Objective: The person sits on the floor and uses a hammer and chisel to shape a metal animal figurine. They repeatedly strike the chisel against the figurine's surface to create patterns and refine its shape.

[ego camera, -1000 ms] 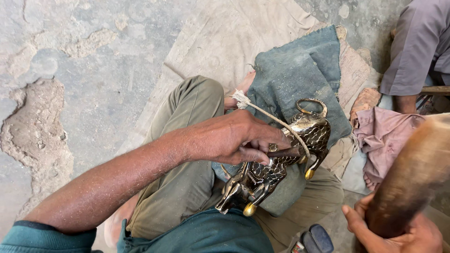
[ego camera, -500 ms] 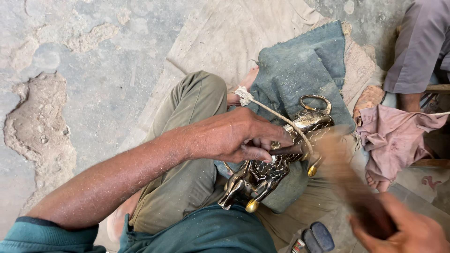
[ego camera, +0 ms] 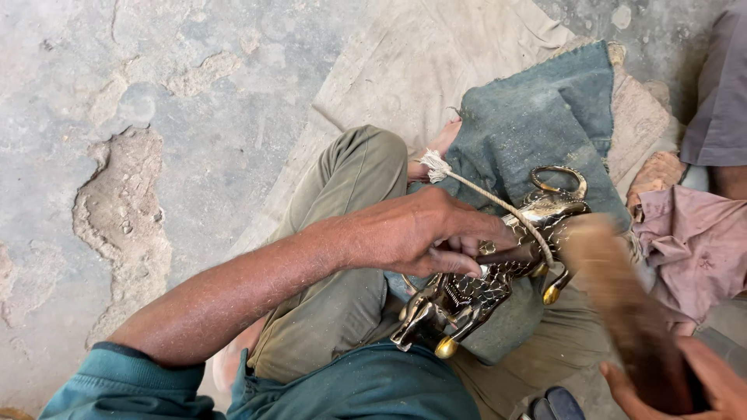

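Observation:
My left hand point(ego camera: 420, 233) grips a dark brass animal figurine point(ego camera: 486, 284) with curved horns and golden feet, holding it down on my lap. A pale cord point(ego camera: 498, 204) with a frayed end runs from beside my hand over the figurine's back. My right hand point(ego camera: 685, 385) at the lower right holds a brown wooden mallet point(ego camera: 622, 299), blurred by motion, its upper end close beside the figurine's head. My olive trousers point(ego camera: 342, 257) and a teal cloth lie under the figurine.
A dusty blue-green cloth point(ego camera: 545, 132) and a beige sack point(ego camera: 436, 70) lie on the cracked concrete floor point(ego camera: 156, 155). A pink rag point(ego camera: 692, 241) lies at the right. Another person's grey sleeve point(ego camera: 720, 101) shows at the right edge.
The mallet in my right hand has swung from the far right edge in toward the figurine's head. My left hand keeps its hold on the figurine.

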